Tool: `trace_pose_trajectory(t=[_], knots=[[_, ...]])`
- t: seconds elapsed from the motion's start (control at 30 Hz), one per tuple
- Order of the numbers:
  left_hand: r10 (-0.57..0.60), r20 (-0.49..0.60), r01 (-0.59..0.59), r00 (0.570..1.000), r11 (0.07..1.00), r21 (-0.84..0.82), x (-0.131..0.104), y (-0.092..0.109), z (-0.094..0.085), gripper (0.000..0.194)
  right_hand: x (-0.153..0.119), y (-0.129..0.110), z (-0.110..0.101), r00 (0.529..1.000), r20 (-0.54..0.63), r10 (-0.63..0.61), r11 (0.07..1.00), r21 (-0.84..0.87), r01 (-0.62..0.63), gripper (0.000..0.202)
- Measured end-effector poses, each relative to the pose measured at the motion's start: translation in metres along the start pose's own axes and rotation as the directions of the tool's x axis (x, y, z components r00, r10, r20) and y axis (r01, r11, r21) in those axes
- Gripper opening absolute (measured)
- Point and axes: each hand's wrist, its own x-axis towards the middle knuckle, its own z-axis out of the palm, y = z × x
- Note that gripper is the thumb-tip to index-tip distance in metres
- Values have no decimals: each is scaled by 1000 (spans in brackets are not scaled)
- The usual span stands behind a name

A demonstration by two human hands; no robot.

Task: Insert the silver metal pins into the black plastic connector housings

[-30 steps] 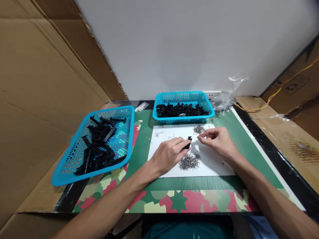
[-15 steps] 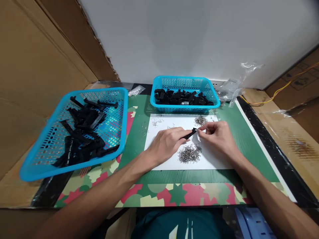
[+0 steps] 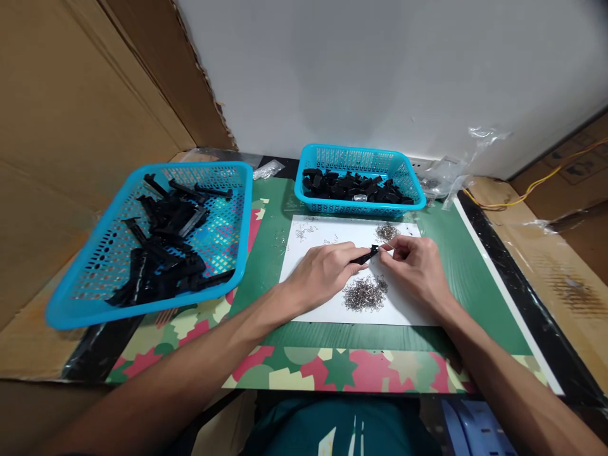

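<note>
My left hand (image 3: 327,272) grips a small black plastic part (image 3: 365,256) between thumb and fingers, above a white sheet (image 3: 313,311). At the part's right end, my right hand (image 3: 412,263) is pinched on a thin metal piece (image 3: 388,245), whose tip is too small to make out. Below the hands lies a pile of small metal pieces (image 3: 365,294). Another, smaller metal pile (image 3: 387,232) sits just behind my right hand. A few loose metal pieces (image 3: 301,233) are scattered at the sheet's back left.
A large blue basket (image 3: 244,234) of long black parts stands at the left. Behind the sheet is a smaller blue basket (image 3: 361,206) with small black parts. Clear plastic bags (image 3: 444,177) lie at the back right, near a yellow wire (image 3: 527,188). Cardboard stands on both sides.
The whole view has shifted slightly, so the baskets and sheet appear a little further right. Both hands keep nearly the same grip and place over the sheet.
</note>
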Motion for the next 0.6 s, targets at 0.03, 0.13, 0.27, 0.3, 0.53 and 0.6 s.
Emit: trace_pose_trajectory(t=[0.03,0.13,0.27,0.3,0.53,0.6], knots=[[-7,-6,7,1000,1000,-16,0,0,0,31,0,0,0,1000,-6,-9,1000,-1,9,19],[-26,-9,26,1000,998,-49,1,0,1,31,-1,1,1,999,-35,-35,999,4,35,18],[-41,3,41,999,998,-46,1,1,0,32,-1,1,2,998,-41,-57,998,-3,57,18],[-42,8,42,999,998,-45,1,2,0,33,-1,1,2,998,-37,-57,998,-7,57,18],[-46,10,47,999,998,-50,1,3,-1,33,-1,3,2,997,-45,-64,998,-6,64,17],[-46,14,46,999,998,-52,1,3,-1,33,-2,4,3,997,-45,-67,998,-5,67,17]])
